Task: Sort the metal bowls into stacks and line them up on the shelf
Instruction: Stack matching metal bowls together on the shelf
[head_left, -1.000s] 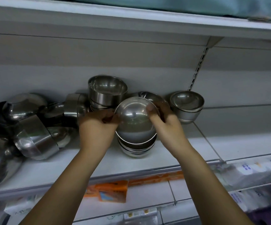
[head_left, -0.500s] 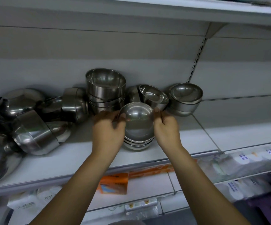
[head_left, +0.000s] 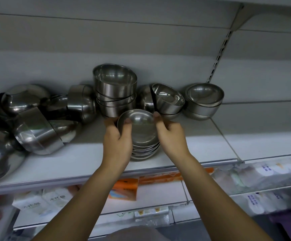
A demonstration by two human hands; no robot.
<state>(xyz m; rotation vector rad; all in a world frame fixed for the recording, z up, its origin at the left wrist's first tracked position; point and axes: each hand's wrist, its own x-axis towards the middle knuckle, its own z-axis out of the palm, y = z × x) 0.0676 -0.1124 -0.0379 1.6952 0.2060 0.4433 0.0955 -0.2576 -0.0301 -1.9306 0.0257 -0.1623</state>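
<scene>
A stack of small metal bowls (head_left: 142,134) stands on the white shelf (head_left: 82,162), tilted toward me. My left hand (head_left: 117,141) grips its left side, thumb over the rim of the top bowl. My right hand (head_left: 170,136) holds its right side. Behind it rises a taller stack of straight-sided bowls (head_left: 115,92). To the right a tilted bowl (head_left: 168,100) leans on others, and a short upright stack (head_left: 203,100) stands at the far right. A jumble of tipped bowls (head_left: 36,126) lies at the left.
A slotted upright (head_left: 217,54) divides the back panel at the right. The shelf right of the bowls is bare. Below, a lower shelf holds an orange packet (head_left: 125,188) and white wrapped packs (head_left: 263,174).
Both hands have carried the small stack back on the shelf, closer to the tall stack. My left thumb now lies over the top bowl's rim.
</scene>
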